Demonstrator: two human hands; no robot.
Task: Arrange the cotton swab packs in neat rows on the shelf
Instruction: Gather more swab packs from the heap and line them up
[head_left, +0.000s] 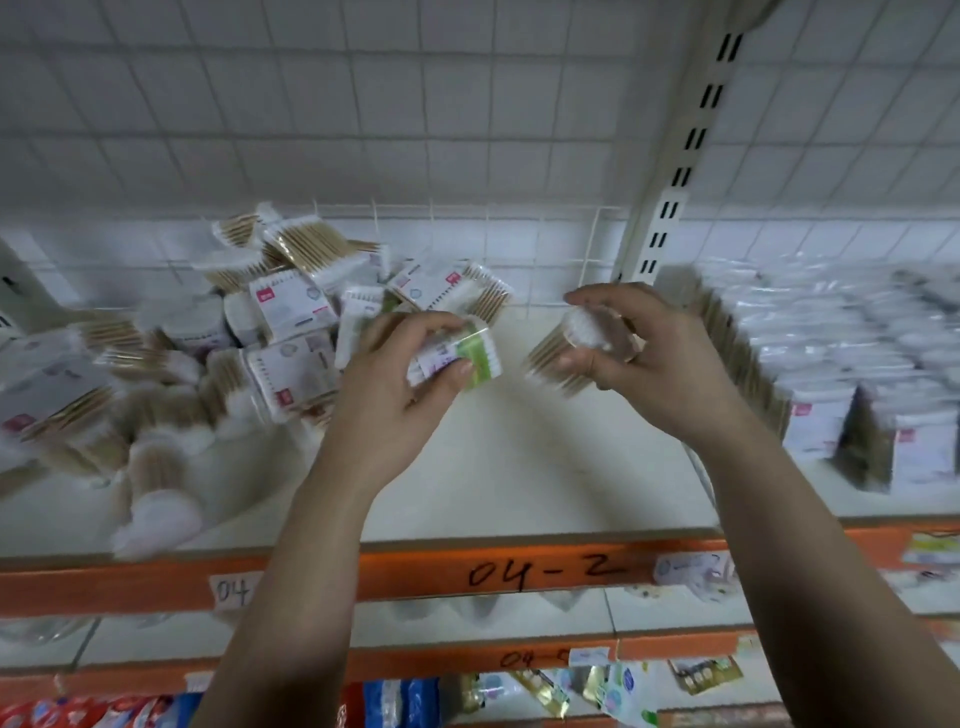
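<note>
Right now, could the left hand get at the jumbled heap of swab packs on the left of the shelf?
Probably yes for reach: the left hand hovers right beside the heap with nothing between. But it grips a green-labelled pack, so picking up another looks awkward.

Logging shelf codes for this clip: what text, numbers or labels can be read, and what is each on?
"04-2": handwritten on the orange shelf edge.
"04": on a white tag further left on that edge; anything further is hidden.
"04-": on the lower orange rail; the rest is covered.
Too blurred to read: print on the cotton swab packs, the green-banded pack in the left hand, and the smudged tag right of "04-2".
</note>
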